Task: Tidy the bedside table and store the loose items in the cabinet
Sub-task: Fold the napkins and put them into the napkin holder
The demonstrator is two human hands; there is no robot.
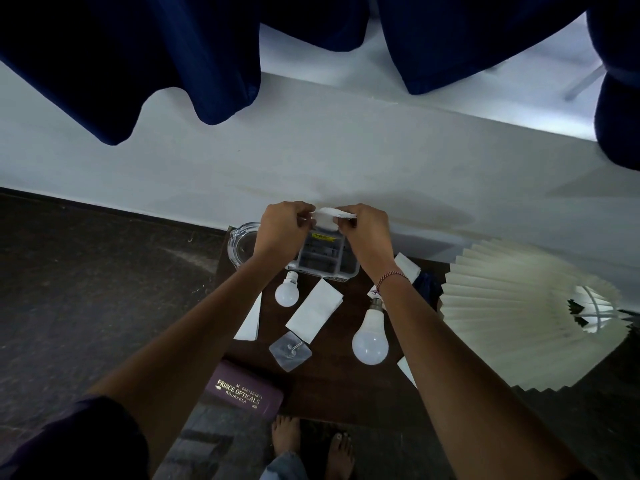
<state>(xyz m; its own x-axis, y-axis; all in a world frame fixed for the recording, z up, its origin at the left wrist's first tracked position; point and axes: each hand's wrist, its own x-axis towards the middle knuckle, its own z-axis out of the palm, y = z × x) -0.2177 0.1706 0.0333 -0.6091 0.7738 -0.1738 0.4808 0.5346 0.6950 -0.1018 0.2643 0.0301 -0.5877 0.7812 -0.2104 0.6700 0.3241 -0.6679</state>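
- The left hand (282,225) and right hand (365,226) pinch opposite ends of a small white paper slip (327,216) above the far edge of the dark wooden bedside table (332,382), probably folding it.
- Beneath sits a clear compartmented plastic box (323,258); two white bulbs (370,336) and paper pieces lie mid-table, unstored.
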